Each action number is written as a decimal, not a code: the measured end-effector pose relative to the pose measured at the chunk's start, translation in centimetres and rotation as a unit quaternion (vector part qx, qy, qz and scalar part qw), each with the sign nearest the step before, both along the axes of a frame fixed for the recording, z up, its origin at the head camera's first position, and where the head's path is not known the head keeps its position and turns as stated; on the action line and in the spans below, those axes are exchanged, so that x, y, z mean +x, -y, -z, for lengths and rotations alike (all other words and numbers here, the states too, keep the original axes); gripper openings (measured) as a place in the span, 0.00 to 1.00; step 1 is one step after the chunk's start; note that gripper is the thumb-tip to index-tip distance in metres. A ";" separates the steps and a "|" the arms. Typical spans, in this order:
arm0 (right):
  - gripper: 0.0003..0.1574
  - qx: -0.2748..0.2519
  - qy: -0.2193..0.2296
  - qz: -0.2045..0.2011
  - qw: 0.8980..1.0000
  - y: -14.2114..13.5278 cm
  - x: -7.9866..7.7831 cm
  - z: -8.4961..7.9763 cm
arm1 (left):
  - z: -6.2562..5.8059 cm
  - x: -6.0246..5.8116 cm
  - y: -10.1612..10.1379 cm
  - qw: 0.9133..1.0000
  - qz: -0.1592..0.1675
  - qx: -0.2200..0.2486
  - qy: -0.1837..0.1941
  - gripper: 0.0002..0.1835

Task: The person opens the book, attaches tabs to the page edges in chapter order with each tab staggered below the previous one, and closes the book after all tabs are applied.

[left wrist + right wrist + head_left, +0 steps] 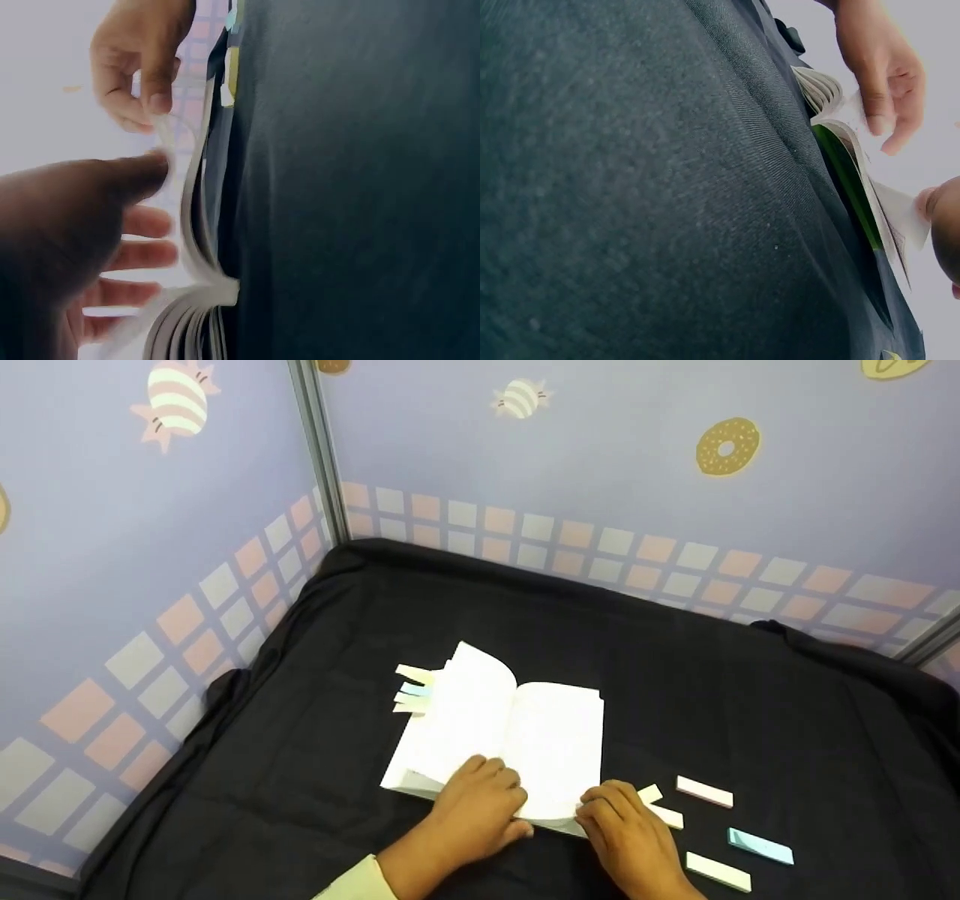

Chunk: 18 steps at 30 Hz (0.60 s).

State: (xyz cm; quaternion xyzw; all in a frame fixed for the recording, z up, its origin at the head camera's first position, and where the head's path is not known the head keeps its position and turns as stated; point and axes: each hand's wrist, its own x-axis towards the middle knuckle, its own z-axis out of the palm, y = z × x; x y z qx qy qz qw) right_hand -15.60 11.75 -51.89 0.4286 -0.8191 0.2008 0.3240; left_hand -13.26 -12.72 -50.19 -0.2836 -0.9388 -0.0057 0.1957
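Observation:
An open book (555, 750) with white pages lies on the black cloth, and several sticky tabs (414, 699) in yellow, blue and pale tones stick out from its left edge. My left hand (480, 810) rests over the lower middle of the book, near the gutter, its fingers loosely bent on the pages. At the lower right corner my right hand (630, 832) pinches a page (904, 214) between thumb and fingers. In the right wrist view that page lifts away from those below. Part of the book's lower edge is hidden behind both hands.
Right of the book lie a pink sticky-note pad (704, 792), a blue pad (760, 846) and a pale pad (718, 872). A yellow strip (651, 793) and another pale pad (667, 816) sit close beside my right hand. Patterned walls (600, 457) stand behind the black cloth (300, 780).

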 end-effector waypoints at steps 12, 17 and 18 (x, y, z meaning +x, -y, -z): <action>0.22 0.020 0.022 0.038 0.999 -0.2 0.3 0.3 | 0.3 -0.5 0.4 0.971 -0.058 0.146 -0.181 0.35; 0.19 0.026 0.006 0.001 1.000 -0.1 0.0 0.4 | -0.3 -0.4 0.6 0.985 -0.059 0.069 -0.150 0.25; 0.18 0.024 0.001 -0.005 1.000 -0.1 0.0 0.4 | -0.3 -0.3 0.5 0.990 -0.042 0.047 -0.123 0.19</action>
